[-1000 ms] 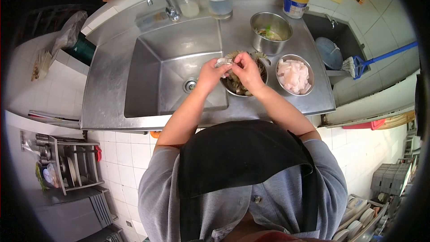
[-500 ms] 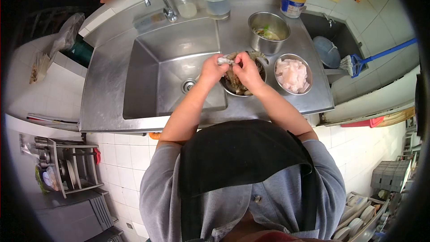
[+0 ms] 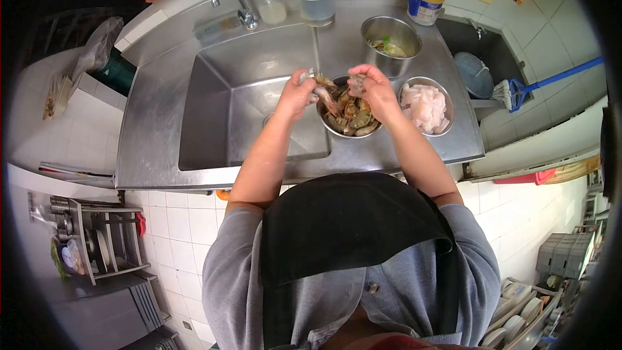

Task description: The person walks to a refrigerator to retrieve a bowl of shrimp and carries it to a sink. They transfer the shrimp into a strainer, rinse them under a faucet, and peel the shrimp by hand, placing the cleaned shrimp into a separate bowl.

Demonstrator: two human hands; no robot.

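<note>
Holding apart over the bowl of shrimp (image 3: 350, 120) beside the sink (image 3: 214, 110), the left hand (image 3: 297, 96) pinches a shrimp piece (image 3: 322, 91) and the right hand (image 3: 376, 94) grips another piece (image 3: 356, 84), with the bowl of peeled meat (image 3: 424, 107) further right.

The left hand (image 3: 295, 96) pinches a shrimp (image 3: 322, 93) that hangs from its fingertips over the near-left rim of a steel bowl (image 3: 337, 129) heaped with shrimp. The right hand (image 3: 376, 93) grips a pale piece (image 3: 356, 83) just across from those fingers, above the same bowl. Right of the right hand's fingers sits a bowl of white peeled meat (image 3: 424, 107); beyond them stands a steel pot (image 3: 391, 34). The sink (image 3: 227, 104) lies left of the left fingers.
</note>
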